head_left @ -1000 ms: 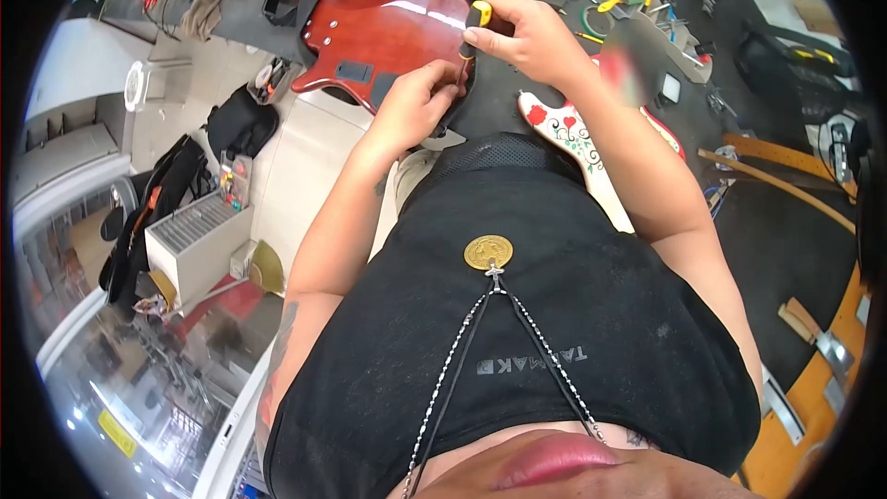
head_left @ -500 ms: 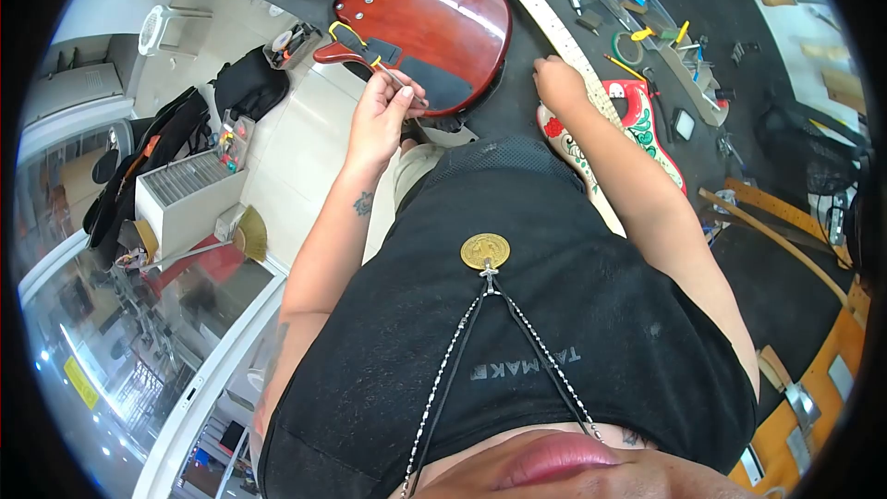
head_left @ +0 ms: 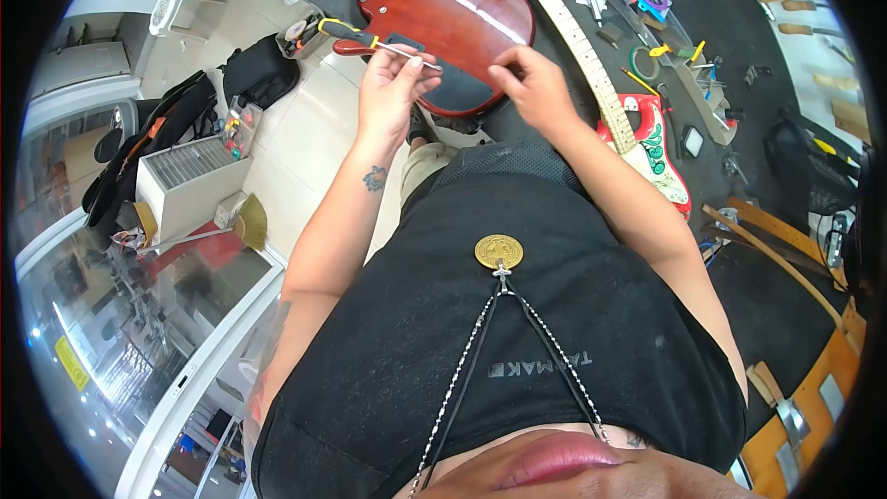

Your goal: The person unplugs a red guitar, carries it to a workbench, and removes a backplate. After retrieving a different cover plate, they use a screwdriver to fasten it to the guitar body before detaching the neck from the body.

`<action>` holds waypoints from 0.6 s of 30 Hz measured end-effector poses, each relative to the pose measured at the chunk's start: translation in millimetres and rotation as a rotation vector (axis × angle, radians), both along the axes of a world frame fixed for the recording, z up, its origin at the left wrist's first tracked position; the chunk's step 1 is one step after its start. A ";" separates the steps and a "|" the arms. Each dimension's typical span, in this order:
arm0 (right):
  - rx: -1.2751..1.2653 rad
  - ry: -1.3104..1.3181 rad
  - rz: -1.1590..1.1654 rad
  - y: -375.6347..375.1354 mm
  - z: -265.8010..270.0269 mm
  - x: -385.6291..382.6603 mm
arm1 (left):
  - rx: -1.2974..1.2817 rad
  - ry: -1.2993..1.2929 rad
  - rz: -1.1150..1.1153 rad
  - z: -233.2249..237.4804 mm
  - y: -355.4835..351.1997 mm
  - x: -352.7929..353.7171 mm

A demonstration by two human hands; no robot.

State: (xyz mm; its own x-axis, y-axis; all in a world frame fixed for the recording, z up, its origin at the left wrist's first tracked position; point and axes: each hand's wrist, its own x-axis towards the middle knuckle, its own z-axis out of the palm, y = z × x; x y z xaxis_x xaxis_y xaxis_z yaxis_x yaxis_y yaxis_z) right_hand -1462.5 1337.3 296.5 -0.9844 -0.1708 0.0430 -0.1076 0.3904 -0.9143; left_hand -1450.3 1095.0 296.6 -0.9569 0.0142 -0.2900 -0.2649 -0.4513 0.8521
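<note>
My left hand [head_left: 395, 92] pinches the metal shaft of a screwdriver [head_left: 347, 31], its yellow-and-black handle sticking out to the left. The tip points right, above a glossy reddish-brown guitar body [head_left: 453, 14] lying back side up. Dark cover plates [head_left: 460, 92] sit on that back. Close to the body's lower right edge, my right hand [head_left: 536, 88] is closed with curled fingers; whatever may be between them is too small to make out. Beneath my right forearm lies a red-and-white painted guitar [head_left: 661, 152] with a pale maple neck [head_left: 564, 32].
Pens, tape and small tools crowd the dark bench, with a metal tray [head_left: 707, 102] to the right. A wooden rack of tools [head_left: 813, 416] stands at lower right. On the left floor are a white box [head_left: 189, 189], a black bag [head_left: 259, 74] and a stool [head_left: 176, 14].
My right hand has moved left from the painted guitar toward the brown body. The screwdriver in my left hand has tilted closer to level. The whole view has shifted slightly.
</note>
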 end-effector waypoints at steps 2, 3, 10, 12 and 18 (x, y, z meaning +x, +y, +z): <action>-0.074 -0.086 0.022 -14.0 3.3 0.1 | 0.053 0.039 -0.028 1.6 12.7 -3.5; -0.146 -0.099 0.029 -19.1 6.4 -0.9 | 0.073 0.050 -0.030 4.6 17.0 -4.3; -0.413 -0.206 0.008 -31.0 15.9 -6.2 | 0.137 0.114 -0.001 14.3 24.8 -6.7; -0.392 -0.204 0.014 -32.9 14.9 -6.4 | 0.133 0.108 0.004 16.8 22.9 -8.2; -0.416 -0.188 0.014 -36.5 17.2 -3.6 | 0.061 0.118 -0.046 15.8 20.4 -7.9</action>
